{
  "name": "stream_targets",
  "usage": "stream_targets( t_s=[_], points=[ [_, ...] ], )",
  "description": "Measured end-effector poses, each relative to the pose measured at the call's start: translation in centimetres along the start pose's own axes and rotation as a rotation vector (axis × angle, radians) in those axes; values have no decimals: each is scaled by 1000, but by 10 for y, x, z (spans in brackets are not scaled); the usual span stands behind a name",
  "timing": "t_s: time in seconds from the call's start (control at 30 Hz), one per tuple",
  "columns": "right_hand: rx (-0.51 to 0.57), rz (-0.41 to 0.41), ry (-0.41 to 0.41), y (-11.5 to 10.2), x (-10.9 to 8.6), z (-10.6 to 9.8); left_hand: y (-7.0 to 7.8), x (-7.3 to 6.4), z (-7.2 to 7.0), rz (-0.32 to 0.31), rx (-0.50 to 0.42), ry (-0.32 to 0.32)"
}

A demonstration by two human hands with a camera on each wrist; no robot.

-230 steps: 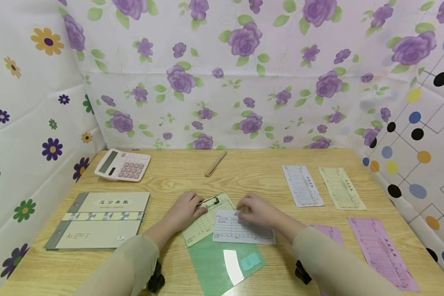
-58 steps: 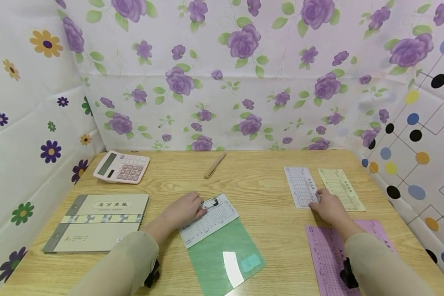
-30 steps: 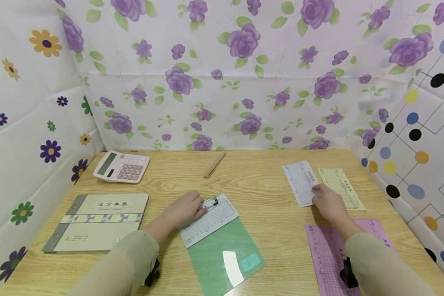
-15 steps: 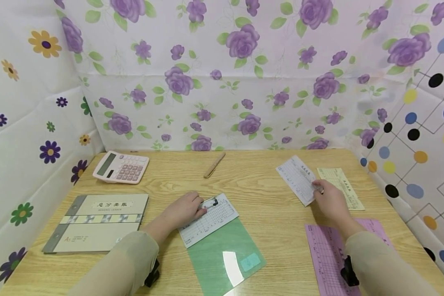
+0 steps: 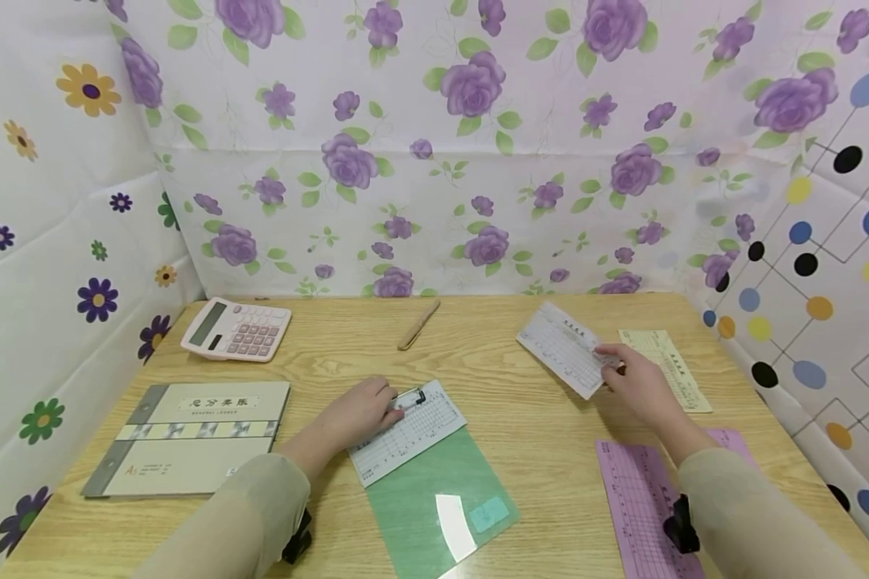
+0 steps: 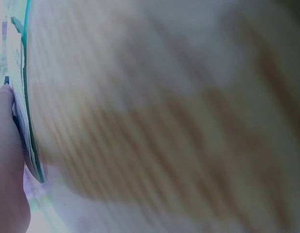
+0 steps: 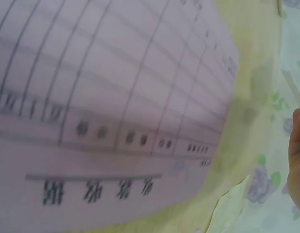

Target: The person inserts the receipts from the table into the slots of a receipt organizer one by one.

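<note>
My left hand [image 5: 355,414] holds the top of a green clipboard [image 5: 434,503], its fingers by the metal clip [image 5: 409,396] and the thumb over a white printed slip [image 5: 413,438] on the board. The left wrist view catches part of that hand [image 6: 7,165] beside the paper's edge. Off to the right, my right hand [image 5: 640,386] pinches another white receipt slip [image 5: 561,347] by its right corner. This slip is tilted, its far left corner pointing toward the back. A yellow slip [image 5: 669,366] lies behind the right hand.
Pink slips [image 5: 637,498] lie under the right forearm. A grey ledger [image 5: 195,438] sits at the left, with a pink calculator [image 5: 239,330] behind it. A tan pen [image 5: 418,326] lies at the back middle. Floral cloth [image 5: 420,217] hangs behind the table.
Earlier, my right hand had a white slip over the clipboard's yellow slip; white now tops the board. Since then it has taken a second white slip, turned it and drawn it left. Left hand stays.
</note>
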State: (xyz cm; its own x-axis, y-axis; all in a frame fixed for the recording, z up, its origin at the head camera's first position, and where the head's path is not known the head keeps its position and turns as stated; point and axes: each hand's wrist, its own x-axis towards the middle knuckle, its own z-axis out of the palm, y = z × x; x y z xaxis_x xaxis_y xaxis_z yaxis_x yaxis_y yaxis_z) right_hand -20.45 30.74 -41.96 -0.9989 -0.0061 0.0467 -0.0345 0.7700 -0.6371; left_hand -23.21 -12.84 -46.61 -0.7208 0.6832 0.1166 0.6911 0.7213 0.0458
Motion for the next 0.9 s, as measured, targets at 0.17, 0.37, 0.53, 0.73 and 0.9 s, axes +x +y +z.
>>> stream_targets(
  t_s=[0.17, 0.37, 0.53, 0.73, 0.9],
  points=[
    [48, -8, -48, -7, 2, 5, 0, -1, 0, 5, -1, 14],
    [170, -46, -121, -18, 2, 12, 1, -1, 0, -5, 1, 13],
    [234, -70, -202, -26, 2, 19, 1, 0, 0, -21, -7, -8],
    [222, -115, -303, -36, 4, 28, 1, 0, 0, -27, -11, -9],
    [204, -148, -419, -45, 2, 35, 2, 1, -1, -44, -25, -27]
  ],
)
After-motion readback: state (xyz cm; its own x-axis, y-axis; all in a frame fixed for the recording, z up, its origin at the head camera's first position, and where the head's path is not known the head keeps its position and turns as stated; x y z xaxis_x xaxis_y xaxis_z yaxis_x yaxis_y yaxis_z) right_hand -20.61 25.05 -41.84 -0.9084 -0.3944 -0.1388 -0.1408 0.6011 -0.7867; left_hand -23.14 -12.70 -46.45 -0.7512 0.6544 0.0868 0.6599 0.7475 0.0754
